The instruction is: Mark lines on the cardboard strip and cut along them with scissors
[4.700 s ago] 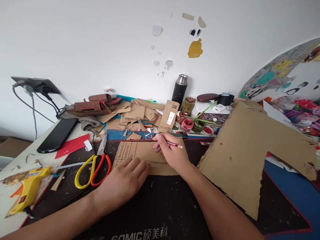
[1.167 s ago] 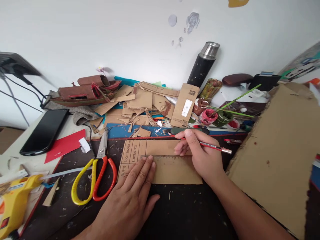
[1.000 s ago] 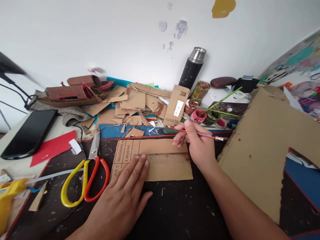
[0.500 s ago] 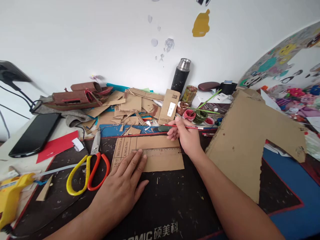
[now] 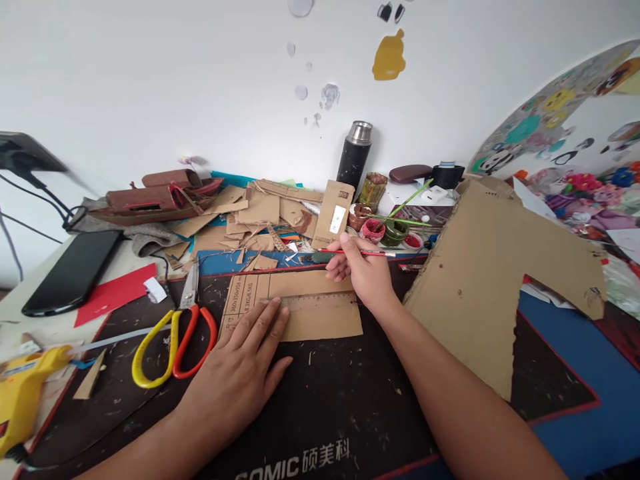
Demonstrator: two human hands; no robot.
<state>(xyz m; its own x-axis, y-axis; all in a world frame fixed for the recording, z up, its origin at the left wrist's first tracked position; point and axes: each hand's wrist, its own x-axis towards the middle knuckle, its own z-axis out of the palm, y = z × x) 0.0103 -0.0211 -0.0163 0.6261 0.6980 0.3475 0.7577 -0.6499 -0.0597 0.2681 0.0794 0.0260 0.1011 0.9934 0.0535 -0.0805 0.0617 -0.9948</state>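
- Table covered by black mat with red edging.
- Left hand opened flat, fingertips laid on ruler at its left end.
- Cardboard piece placed under ruler, near mat's far edge.
- Red pencil clamped in right hand, over mat's far edge.
- Cardboard scraps piled along table's far edge.

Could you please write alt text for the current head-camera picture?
A person's left hand rests on a ruler and printed cardboard; the right hand holds a red pencil. Scissors lie to the left, and paint jars stand behind.
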